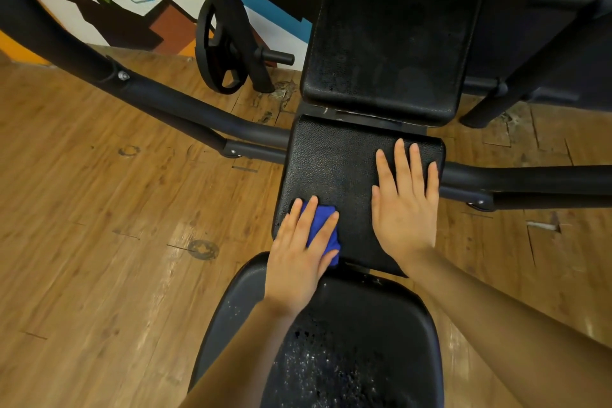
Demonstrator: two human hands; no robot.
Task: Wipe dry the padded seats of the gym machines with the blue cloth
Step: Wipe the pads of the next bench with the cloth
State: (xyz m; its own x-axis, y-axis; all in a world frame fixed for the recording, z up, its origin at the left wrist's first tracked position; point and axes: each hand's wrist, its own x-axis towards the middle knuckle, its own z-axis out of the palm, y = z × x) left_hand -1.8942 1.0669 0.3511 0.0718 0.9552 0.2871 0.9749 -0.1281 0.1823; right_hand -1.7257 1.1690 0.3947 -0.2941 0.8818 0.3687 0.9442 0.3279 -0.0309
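Left hand (294,262), fingers flat, presses cloth (323,232) on seat (337,169); right hand (405,205) braces, fingers spread; next, probably wipe across.

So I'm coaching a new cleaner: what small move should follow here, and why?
Probably sweep the left hand and its crumpled blue cloth rightward across the black padded middle seat; the cloth sits at its near-left corner, while the right hand rests flat there.
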